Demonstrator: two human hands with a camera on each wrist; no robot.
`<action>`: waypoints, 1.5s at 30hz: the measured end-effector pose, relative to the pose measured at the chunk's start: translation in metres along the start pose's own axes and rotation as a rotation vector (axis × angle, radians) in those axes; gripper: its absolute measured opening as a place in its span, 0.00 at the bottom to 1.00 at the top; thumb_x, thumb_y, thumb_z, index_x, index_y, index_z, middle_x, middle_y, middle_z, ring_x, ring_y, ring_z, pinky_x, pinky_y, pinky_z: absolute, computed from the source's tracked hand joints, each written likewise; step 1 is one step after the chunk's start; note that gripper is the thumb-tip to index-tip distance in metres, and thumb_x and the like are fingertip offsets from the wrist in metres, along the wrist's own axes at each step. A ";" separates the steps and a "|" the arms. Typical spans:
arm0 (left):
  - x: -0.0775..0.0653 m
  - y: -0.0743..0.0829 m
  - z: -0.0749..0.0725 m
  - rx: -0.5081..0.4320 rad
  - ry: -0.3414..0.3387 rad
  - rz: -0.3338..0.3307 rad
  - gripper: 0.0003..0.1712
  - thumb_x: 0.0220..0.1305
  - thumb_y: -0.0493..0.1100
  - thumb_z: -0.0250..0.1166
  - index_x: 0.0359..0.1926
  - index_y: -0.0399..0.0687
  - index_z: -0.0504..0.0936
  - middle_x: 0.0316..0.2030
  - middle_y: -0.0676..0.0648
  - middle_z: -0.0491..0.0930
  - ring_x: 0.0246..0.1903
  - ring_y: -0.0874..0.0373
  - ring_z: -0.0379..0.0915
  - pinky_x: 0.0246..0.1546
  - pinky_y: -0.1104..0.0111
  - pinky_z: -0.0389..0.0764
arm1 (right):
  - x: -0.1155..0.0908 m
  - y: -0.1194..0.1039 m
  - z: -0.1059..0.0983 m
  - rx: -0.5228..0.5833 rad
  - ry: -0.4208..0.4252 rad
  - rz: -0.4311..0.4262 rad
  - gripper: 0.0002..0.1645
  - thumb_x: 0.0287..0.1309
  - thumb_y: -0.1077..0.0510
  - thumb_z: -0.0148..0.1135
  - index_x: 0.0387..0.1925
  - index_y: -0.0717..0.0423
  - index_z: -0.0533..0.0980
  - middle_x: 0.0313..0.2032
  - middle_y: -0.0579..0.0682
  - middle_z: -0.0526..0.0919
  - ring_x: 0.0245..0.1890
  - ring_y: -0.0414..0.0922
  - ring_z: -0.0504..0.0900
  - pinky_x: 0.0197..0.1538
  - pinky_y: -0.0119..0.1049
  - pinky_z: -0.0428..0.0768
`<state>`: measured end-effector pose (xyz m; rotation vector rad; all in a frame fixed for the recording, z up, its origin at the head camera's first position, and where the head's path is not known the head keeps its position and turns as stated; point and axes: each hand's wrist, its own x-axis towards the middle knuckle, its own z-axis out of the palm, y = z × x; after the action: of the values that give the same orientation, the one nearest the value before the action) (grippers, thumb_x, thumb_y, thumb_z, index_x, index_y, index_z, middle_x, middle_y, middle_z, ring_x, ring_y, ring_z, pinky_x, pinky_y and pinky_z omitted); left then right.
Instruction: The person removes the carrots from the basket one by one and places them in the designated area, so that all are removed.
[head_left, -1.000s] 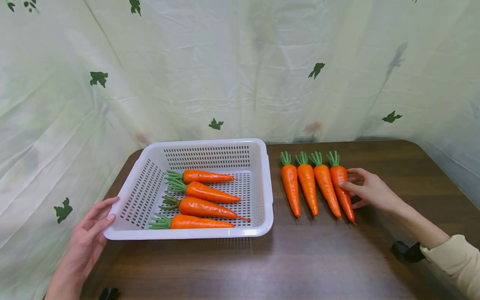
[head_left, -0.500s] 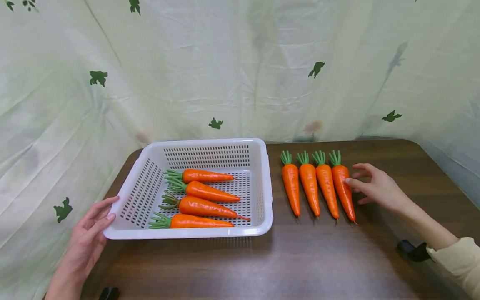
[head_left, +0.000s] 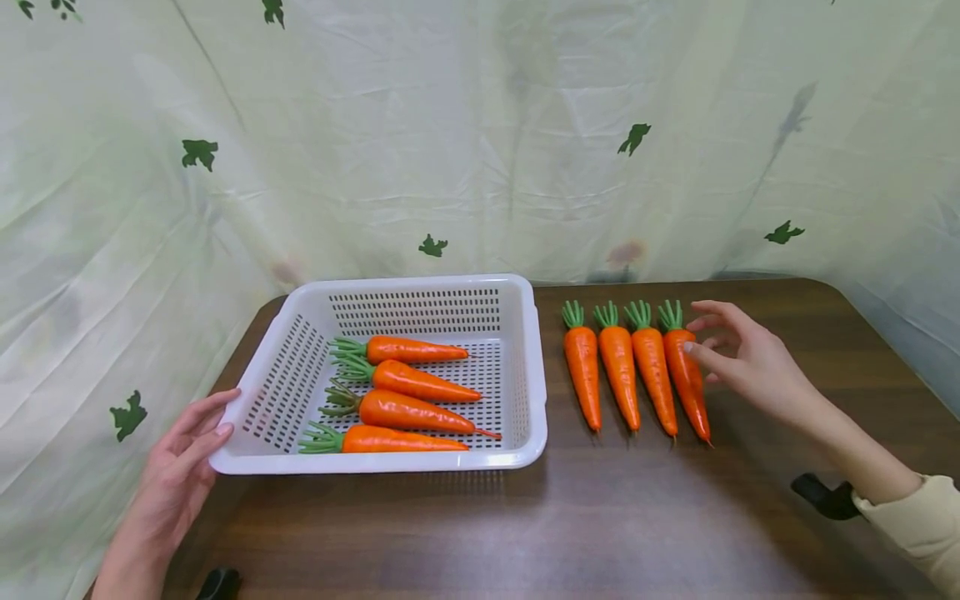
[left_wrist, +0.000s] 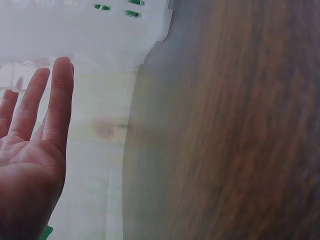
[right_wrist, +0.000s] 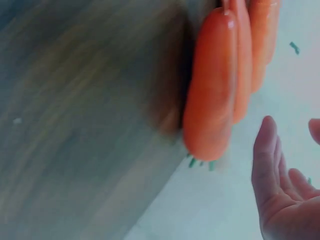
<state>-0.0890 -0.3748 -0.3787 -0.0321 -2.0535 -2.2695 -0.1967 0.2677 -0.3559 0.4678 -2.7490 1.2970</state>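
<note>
A white perforated plastic basket (head_left: 390, 468) stands on the table, with several orange carrots (head_left: 412, 410) lying crosswise in it, green tops to the left. My left hand (head_left: 168, 475) touches the basket's near left corner with extended fingers; in the left wrist view, straight fingers (left_wrist: 59, 105) reach up to the basket wall. Right of the basket several more carrots lie side by side, green tops toward the back. Beside the rightmost carrot (head_left: 686, 379), my right hand (head_left: 753, 367) hovers with relaxed fingers, thumb close to its upper part; in the right wrist view the hand holds nothing.
The brown wooden table (head_left: 600, 517) has rounded back corners. A pale curtain (head_left: 480, 167) with green leaf shapes hangs right behind it and along the left. Black wrist straps (head_left: 825, 497) show at both wrists.
My right hand has let go of the rightmost carrot and moved up toward its green top. The row's carrots have shifted slightly to the right at their tops. Left hand and basket have stayed put.
</note>
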 end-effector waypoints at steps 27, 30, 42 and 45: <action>-0.002 0.001 0.003 0.030 0.046 -0.021 0.26 0.74 0.37 0.52 0.70 0.53 0.66 0.65 0.54 0.66 0.57 0.59 0.67 0.47 0.69 0.79 | 0.011 -0.076 0.031 -0.157 -0.162 -0.328 0.26 0.63 0.53 0.66 0.61 0.46 0.70 0.47 0.39 0.77 0.38 0.37 0.77 0.34 0.35 0.78; -0.003 0.001 0.003 0.044 0.051 -0.025 0.27 0.74 0.37 0.52 0.71 0.53 0.65 0.66 0.53 0.64 0.57 0.58 0.66 0.47 0.69 0.79 | 0.012 -0.084 0.033 -0.151 -0.201 -0.344 0.27 0.63 0.53 0.66 0.62 0.42 0.70 0.48 0.39 0.76 0.39 0.37 0.77 0.34 0.35 0.77; -0.002 0.001 0.001 0.041 0.041 -0.030 0.26 0.74 0.37 0.52 0.71 0.54 0.65 0.66 0.54 0.64 0.57 0.59 0.66 0.47 0.69 0.79 | 0.027 -0.128 0.035 -0.156 -0.400 -0.323 0.27 0.66 0.49 0.63 0.63 0.35 0.67 0.44 0.39 0.76 0.31 0.33 0.80 0.42 0.37 0.79; -0.002 0.000 0.000 0.040 0.041 -0.030 0.27 0.74 0.37 0.52 0.71 0.54 0.65 0.66 0.54 0.63 0.57 0.59 0.66 0.47 0.69 0.79 | 0.035 -0.139 0.036 -0.169 -0.412 -0.368 0.26 0.66 0.48 0.63 0.63 0.37 0.67 0.47 0.39 0.76 0.34 0.34 0.79 0.44 0.37 0.78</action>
<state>-0.0873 -0.3742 -0.3787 0.0473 -2.0916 -2.2259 -0.1858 0.1483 -0.2696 1.2773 -2.8462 0.9568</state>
